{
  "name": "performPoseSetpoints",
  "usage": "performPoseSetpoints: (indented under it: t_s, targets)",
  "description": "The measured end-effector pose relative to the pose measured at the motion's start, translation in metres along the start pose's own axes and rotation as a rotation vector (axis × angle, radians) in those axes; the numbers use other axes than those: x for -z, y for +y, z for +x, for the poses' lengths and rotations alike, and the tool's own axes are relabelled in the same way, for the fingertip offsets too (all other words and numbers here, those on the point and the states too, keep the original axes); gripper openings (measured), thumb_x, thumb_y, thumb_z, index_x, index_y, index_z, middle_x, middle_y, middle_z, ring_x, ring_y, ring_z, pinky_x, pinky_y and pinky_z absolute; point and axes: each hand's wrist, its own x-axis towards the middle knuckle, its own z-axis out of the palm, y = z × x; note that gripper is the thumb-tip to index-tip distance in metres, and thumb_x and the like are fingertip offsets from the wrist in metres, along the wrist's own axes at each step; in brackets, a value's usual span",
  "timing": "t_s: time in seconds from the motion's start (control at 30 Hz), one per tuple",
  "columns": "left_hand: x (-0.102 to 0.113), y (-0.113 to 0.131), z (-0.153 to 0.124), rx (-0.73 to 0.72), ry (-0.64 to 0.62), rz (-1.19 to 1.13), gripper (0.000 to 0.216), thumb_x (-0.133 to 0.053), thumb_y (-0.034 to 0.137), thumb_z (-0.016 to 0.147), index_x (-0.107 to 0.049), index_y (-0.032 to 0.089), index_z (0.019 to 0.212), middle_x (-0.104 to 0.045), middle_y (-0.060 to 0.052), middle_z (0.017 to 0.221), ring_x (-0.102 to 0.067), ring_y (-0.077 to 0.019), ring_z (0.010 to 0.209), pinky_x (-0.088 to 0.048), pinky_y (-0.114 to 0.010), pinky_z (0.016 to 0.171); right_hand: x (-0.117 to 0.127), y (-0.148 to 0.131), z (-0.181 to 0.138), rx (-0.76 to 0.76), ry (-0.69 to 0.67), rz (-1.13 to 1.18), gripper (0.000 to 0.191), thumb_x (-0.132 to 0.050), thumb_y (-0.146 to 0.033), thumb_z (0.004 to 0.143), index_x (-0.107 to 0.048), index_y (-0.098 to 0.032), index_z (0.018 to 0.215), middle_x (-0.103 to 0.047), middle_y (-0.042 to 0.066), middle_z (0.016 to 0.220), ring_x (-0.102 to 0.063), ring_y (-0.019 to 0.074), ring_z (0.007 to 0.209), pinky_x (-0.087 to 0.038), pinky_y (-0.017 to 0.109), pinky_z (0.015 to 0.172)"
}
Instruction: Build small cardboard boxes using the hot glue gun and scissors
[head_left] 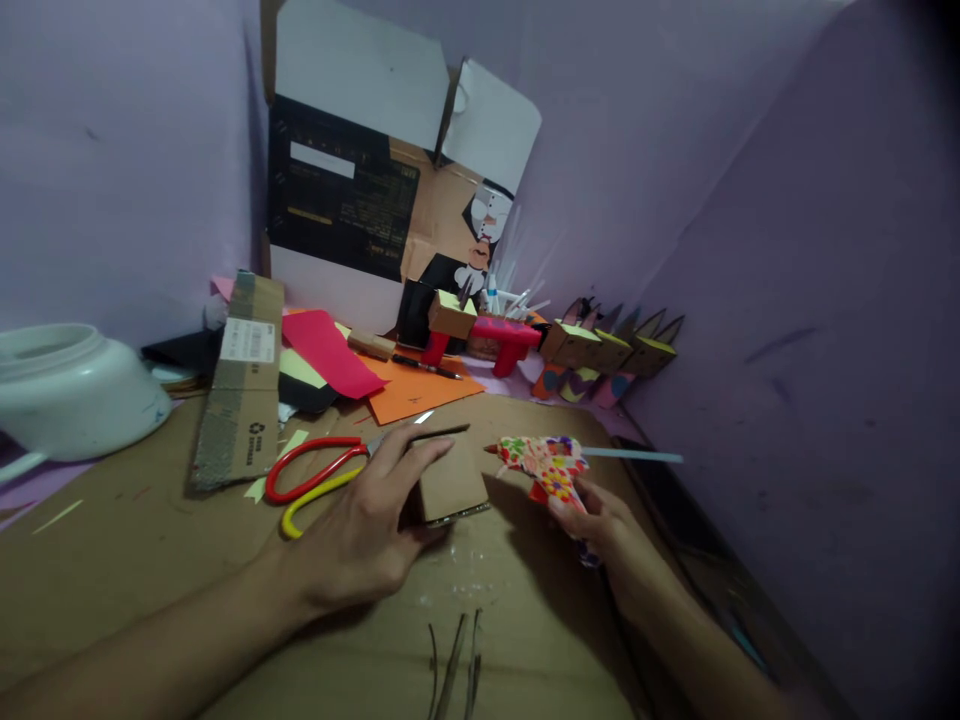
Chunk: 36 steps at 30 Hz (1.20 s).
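My left hand (375, 520) is closed around a small brown cardboard box (451, 482), fingers over its top and thumb low at its near side. In my right hand (600, 525) is a hot glue gun (551, 465) with a flower pattern, held by its handle. Its nozzle points left toward the cardboard box, a short gap apart from it. A pale glue stick (634, 455) sticks out of its rear. Just left of my left hand lie scissors (319, 470) with red and yellow handles, partly hidden by that hand.
Thin cardboard strips (454, 665) lie on the cardboard sheet (360, 650) in front. Behind are a folded cardboard piece (244, 385), red paper (330, 350), orange paper (420, 385) and several eared cardboard figures (600, 350). A white pot (75, 400) stands left; a large opened box (345, 190) leans on the wall.
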Motion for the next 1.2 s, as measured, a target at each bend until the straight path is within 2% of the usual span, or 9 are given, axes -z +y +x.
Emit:
performPoseSetpoints:
  t_s: [0.13,0.27,0.37,0.47,0.57,0.67,0.8,1.0,1.2]
  targets:
    - [-0.003,0.006,-0.002,0.041,-0.041,-0.074,0.065,-0.067,0.014,0.074,-0.037,0.025,0.13,-0.044,-0.008,0.131,-0.048,-0.0226,0.121,-0.044,-0.039,0.101,-0.012,-0.006,0.027,0.052,-0.026,-0.217,0.031,-0.063,-0.04,0.07,-0.072,-0.014,0.084,-0.069,0.003,0.069,-0.062,0.0203,0.065,-0.043,0.026,0.055]
    - [-0.007,0.007,-0.002,0.058,-0.058,-0.089,0.069,-0.071,0.013,0.069,-0.039,0.027,0.128,-0.049,-0.006,0.129,-0.049,-0.0225,0.119,-0.043,-0.041,0.102,-0.012,-0.01,0.029,0.12,0.112,-0.428,0.028,-0.07,-0.045,0.065,-0.071,-0.017,0.063,-0.061,0.005,0.063,-0.059,0.0282,0.077,-0.041,0.03,0.06]
    - [-0.009,0.007,0.0,0.073,-0.067,-0.096,0.07,-0.073,0.012,0.065,-0.042,0.024,0.126,-0.051,-0.008,0.13,-0.05,-0.0244,0.119,-0.042,-0.044,0.102,-0.004,-0.013,0.01,0.352,0.228,-0.59,0.036,-0.069,-0.046,0.07,-0.073,-0.019,0.092,-0.063,0.011,0.092,-0.055,0.0315,0.096,-0.044,0.038,0.076]
    - [-0.009,0.009,0.001,0.106,-0.108,-0.139,0.068,-0.074,0.014,0.064,-0.044,0.021,0.124,-0.053,-0.01,0.13,-0.05,-0.026,0.12,-0.043,-0.046,0.101,-0.001,-0.011,-0.008,0.48,-0.139,-0.353,0.068,-0.073,-0.045,0.069,-0.049,-0.028,0.131,-0.054,0.011,0.124,-0.059,0.0258,0.1,-0.049,0.038,0.084]
    - [-0.009,0.009,0.0,0.146,-0.164,-0.195,0.066,-0.07,0.014,0.067,-0.043,0.02,0.127,-0.052,-0.011,0.131,-0.051,-0.0256,0.12,-0.044,-0.045,0.101,-0.008,-0.003,-0.013,0.503,-0.392,-0.225,0.083,-0.079,-0.039,0.064,-0.039,-0.032,0.137,-0.038,0.011,0.144,-0.046,0.0288,0.125,-0.043,0.043,0.098]
    - [-0.01,0.005,-0.004,0.103,-0.186,-0.132,0.069,-0.067,0.018,0.072,-0.037,0.021,0.134,-0.043,-0.014,0.14,-0.04,-0.028,0.13,-0.038,-0.05,0.104,-0.017,0.005,-0.01,0.556,-0.404,-0.231,0.071,-0.079,-0.034,0.067,-0.049,-0.032,0.131,-0.033,0.01,0.149,-0.028,0.0298,0.138,-0.03,0.049,0.108]
    - [-0.013,-0.001,-0.011,-0.032,-0.15,0.019,0.073,-0.064,0.021,0.077,-0.029,0.022,0.141,-0.029,-0.017,0.147,-0.026,-0.0314,0.137,-0.034,-0.055,0.106,-0.023,0.01,-0.009,0.54,-0.395,-0.148,0.053,-0.078,-0.036,0.068,-0.062,-0.032,0.118,-0.037,0.01,0.147,-0.033,0.0299,0.135,-0.032,0.048,0.107]
    - [-0.013,0.0,-0.012,-0.074,-0.117,0.032,0.069,-0.064,0.016,0.076,-0.034,0.017,0.138,-0.036,-0.019,0.143,-0.035,-0.0287,0.133,-0.04,-0.047,0.104,-0.024,0.012,-0.014,0.48,-0.294,-0.072,0.038,-0.076,-0.037,0.069,-0.07,-0.031,0.106,-0.047,0.011,0.139,-0.045,0.03,0.128,-0.045,0.045,0.098]
    - [-0.008,0.002,-0.011,-0.167,-0.116,0.019,0.054,-0.06,0.009,0.076,-0.049,0.025,0.126,-0.036,-0.013,0.145,-0.043,-0.0265,0.128,-0.046,-0.041,0.098,-0.027,0.014,-0.014,0.613,-0.224,-0.118,0.037,-0.075,-0.033,0.072,-0.068,-0.033,0.109,-0.052,0.009,0.136,-0.05,0.0281,0.124,-0.044,0.046,0.099]
